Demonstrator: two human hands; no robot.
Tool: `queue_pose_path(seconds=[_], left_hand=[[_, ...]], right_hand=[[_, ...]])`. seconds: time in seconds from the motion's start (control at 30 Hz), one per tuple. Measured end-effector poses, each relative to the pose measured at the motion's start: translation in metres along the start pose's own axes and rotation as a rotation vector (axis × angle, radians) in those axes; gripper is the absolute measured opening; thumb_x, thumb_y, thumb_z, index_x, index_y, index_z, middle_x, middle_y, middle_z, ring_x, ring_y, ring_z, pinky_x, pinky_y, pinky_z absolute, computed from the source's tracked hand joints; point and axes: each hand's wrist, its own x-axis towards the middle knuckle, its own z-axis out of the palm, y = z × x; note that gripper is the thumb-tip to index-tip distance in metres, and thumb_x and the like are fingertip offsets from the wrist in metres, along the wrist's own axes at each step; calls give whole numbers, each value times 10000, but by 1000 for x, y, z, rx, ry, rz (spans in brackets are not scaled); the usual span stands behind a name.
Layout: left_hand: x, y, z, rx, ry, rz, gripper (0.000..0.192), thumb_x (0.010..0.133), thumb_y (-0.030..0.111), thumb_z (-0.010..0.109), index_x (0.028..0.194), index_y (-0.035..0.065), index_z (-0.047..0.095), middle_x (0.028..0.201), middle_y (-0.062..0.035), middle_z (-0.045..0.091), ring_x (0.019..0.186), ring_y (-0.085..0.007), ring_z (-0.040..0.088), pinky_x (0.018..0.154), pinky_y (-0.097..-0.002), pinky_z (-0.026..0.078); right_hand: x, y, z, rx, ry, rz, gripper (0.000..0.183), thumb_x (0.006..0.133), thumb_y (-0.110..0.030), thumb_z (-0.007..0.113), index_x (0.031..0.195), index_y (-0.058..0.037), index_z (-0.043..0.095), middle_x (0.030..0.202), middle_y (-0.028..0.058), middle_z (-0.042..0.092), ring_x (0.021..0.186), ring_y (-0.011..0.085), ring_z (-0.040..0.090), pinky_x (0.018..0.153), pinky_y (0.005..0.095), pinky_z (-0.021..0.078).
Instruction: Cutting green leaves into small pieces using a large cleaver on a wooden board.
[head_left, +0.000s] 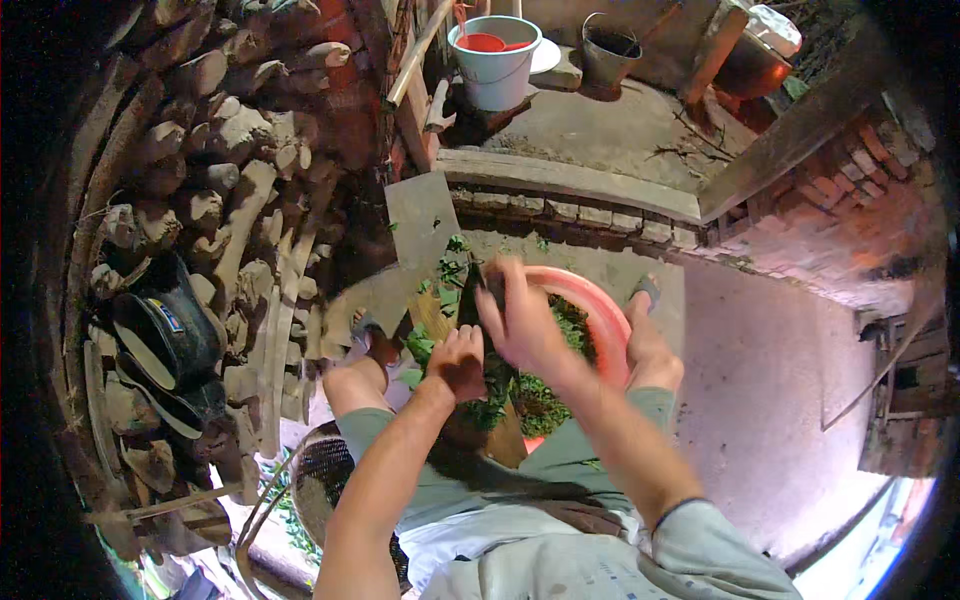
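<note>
My left hand (459, 361) presses down on a bunch of green leaves (491, 401) lying on a wooden board (508, 442) between my knees. Just ahead of it, my right hand (521, 319) is blurred and curled around the handle of what looks like a knife; its dark blade (469, 294) stands beside my left fingers. Part of the handle is hidden by the hand. To the right of the board, a red plastic basin (611, 322) holds finely chopped greens (541, 401). Loose leaves (450, 271) lie at the board's far end.
Stacked firewood (225, 195) rises on my left, with black rubber boots (169, 337) against it. A wicker basket (307, 480) stands by my left hip. Beyond the wooden beam (570, 176) are a white bucket (495, 75) and a dark metal pail (611, 60). Concrete floor (772, 420) lies right.
</note>
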Motion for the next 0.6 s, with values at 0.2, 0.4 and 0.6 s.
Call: queue_pose_path(seconds=[0.2, 0.4, 0.6], left_hand=[[0, 21, -10, 29, -72, -27, 763, 623, 230, 806, 1268, -10, 477, 1245, -148, 514, 1133, -334, 514, 910, -447, 466], [1, 43, -30, -2, 68, 25, 959, 556, 251, 818, 1371, -39, 402, 1312, -240, 487, 1209, -424, 486, 996, -511, 438], [33, 29, -11, -53, -197, -68, 997, 495, 291, 901, 1320, -22, 437, 1305, -210, 521, 1251, -354, 516, 976, -475, 486]], right_hand=[[-24, 8, -2, 36, -79, 19, 388, 928, -98, 617, 1254, -49, 414, 902, 241, 632, 851, 406, 678, 722, 439, 535], [135, 22, -19, 7, -205, 257, 390, 956, -245, 570, 1208, 25, 446, 966, 278, 660, 883, 375, 668, 778, 450, 516], [95, 12, -24, 16, -195, 285, 378, 962, -221, 573, 1226, 16, 441, 1013, 294, 642, 939, 386, 656, 809, 433, 511]])
